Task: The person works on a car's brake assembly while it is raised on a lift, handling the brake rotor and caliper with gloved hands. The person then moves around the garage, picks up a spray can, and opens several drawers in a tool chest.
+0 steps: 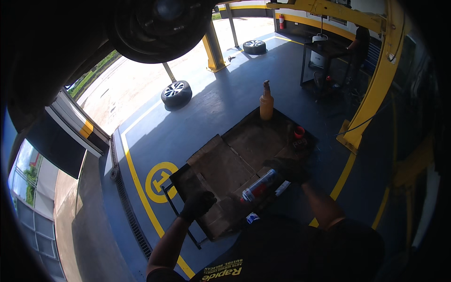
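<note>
Dark gloves cover both my hands. Over the left end of a dark cart top (181, 176) lined with brown cardboard (213, 162), my left hand (198, 205) is closed with its fingers curled; anything inside it is hidden. My right hand (292, 170) is closed at the upper end of a spray can (259, 186), which tilts down toward the left and has a red tip at its low end. The fingers are hard to make out against the dark surface. A slim white item (282, 188) lies beside the can. A blue and white item (252, 217) rests at the cart's near edge.
On the cart's far side stand an amber spray bottle (266, 107) and a red container (299, 132). A wheel hub (159, 28) hangs overhead. Two wheels (176, 94) lie on the floor beyond. A yellow lift post (371, 94) rises at right; a person (361, 42) stands by another cart.
</note>
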`<action>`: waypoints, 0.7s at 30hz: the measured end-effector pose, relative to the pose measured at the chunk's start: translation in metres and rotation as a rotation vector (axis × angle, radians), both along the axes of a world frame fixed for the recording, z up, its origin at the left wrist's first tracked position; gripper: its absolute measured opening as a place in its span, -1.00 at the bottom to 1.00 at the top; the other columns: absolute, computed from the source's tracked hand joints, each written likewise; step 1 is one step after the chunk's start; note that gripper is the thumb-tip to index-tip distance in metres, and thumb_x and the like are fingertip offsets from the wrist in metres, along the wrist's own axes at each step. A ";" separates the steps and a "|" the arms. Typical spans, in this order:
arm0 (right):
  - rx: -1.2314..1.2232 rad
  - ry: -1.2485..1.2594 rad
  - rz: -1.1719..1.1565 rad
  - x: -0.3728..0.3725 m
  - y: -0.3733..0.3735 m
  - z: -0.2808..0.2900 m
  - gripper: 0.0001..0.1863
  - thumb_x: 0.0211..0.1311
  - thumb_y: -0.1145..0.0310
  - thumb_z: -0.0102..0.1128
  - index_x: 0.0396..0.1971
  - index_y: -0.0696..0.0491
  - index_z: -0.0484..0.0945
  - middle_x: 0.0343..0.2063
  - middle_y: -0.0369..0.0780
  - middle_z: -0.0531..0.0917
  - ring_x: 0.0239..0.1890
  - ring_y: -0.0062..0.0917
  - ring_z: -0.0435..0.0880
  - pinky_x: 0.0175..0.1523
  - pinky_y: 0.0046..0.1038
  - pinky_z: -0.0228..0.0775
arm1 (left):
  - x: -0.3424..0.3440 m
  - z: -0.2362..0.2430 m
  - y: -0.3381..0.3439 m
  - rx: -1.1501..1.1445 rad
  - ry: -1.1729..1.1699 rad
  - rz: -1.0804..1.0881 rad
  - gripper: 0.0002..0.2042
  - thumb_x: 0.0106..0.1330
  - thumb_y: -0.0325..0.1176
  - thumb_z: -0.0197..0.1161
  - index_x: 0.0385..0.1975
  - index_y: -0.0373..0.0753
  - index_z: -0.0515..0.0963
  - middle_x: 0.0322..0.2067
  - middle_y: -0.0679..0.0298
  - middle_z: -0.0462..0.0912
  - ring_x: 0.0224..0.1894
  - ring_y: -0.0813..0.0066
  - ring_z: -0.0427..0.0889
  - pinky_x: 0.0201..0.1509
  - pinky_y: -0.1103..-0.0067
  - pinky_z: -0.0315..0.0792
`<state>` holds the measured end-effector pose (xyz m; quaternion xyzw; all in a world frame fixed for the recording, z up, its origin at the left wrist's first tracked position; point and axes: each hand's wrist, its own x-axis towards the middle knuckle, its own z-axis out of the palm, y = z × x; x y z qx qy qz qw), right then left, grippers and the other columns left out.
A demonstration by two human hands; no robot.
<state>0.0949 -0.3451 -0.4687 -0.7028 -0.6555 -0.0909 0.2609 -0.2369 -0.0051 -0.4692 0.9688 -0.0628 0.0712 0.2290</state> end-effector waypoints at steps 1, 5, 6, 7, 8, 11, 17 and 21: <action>0.091 -0.032 -0.014 0.011 -0.019 -0.010 -0.43 0.32 0.31 0.27 0.35 -0.04 0.52 0.34 -0.24 0.60 0.31 -0.34 0.64 0.38 -0.24 0.53 | 0.001 -0.006 -0.013 -0.183 0.070 0.143 -0.80 0.49 -0.32 0.33 -0.06 -0.29 0.73 -0.22 0.19 0.78 -0.24 0.50 0.74 -0.15 0.52 0.60; -0.030 0.014 -0.233 0.042 -0.097 -0.063 -0.53 0.37 0.46 0.19 0.28 -0.08 0.59 0.21 -0.22 0.68 0.14 -0.28 0.72 0.20 -0.25 0.62 | 0.034 -0.047 -0.092 -0.827 0.092 0.650 -0.79 0.45 -0.33 0.39 -0.06 -0.32 0.72 -0.23 0.16 0.78 -0.26 0.43 0.74 -0.15 0.49 0.61; -0.045 0.087 -0.247 0.053 -0.113 -0.072 -0.55 0.37 0.45 0.18 0.25 -0.06 0.61 0.17 -0.18 0.70 0.09 -0.26 0.74 0.17 -0.24 0.63 | 0.049 -0.057 -0.115 -0.934 0.039 0.783 -0.79 0.43 -0.35 0.41 -0.06 -0.32 0.71 -0.24 0.15 0.78 -0.24 0.35 0.76 -0.11 0.45 0.62; -0.059 0.121 -0.260 0.056 -0.128 -0.078 -0.56 0.38 0.46 0.17 0.24 -0.05 0.61 0.15 -0.17 0.71 0.08 -0.26 0.74 0.16 -0.24 0.63 | 0.058 -0.065 -0.139 -0.762 0.013 0.771 -0.78 0.42 -0.36 0.42 -0.05 -0.32 0.71 -0.20 0.13 0.78 -0.18 0.29 0.76 -0.06 0.42 0.62; -0.070 0.147 -0.264 0.061 -0.142 -0.083 -0.58 0.40 0.46 0.16 0.24 -0.04 0.62 0.14 -0.17 0.71 0.07 -0.26 0.74 0.14 -0.24 0.63 | 0.070 -0.073 -0.165 -0.601 -0.031 0.768 -0.77 0.40 -0.37 0.43 -0.04 -0.32 0.70 -0.16 0.10 0.77 -0.12 0.22 0.76 0.00 0.39 0.62; -0.018 0.339 -0.333 0.076 -0.161 -0.080 -0.61 0.41 0.46 0.15 0.21 0.00 0.63 0.12 -0.14 0.72 0.08 -0.24 0.74 0.13 -0.24 0.61 | 0.093 -0.074 -0.223 -0.281 -0.117 0.621 -0.72 0.40 -0.32 0.43 0.01 -0.31 0.69 -0.04 0.06 0.74 -0.02 0.21 0.75 -0.02 0.41 0.63; 0.014 0.081 -0.288 0.097 -0.100 -0.108 -0.44 0.35 0.25 0.24 0.34 0.06 0.50 0.31 -0.03 0.56 0.37 -0.12 0.50 0.46 -0.03 0.24 | 0.115 -0.058 -0.260 -0.263 0.000 0.688 -0.71 0.32 -0.37 0.46 0.00 -0.30 0.67 0.07 -0.01 0.67 0.14 0.02 0.67 0.20 0.30 0.56; -0.467 -0.156 -0.239 0.074 -0.079 -0.177 -0.18 0.20 0.11 0.33 0.47 0.02 0.35 0.50 0.03 0.32 0.60 -0.04 0.13 0.64 0.20 -0.28 | 0.089 -0.068 -0.280 -0.220 0.067 0.765 -0.72 0.33 -0.36 0.45 -0.01 -0.30 0.67 0.02 0.00 0.68 0.04 0.04 0.71 0.14 0.31 0.58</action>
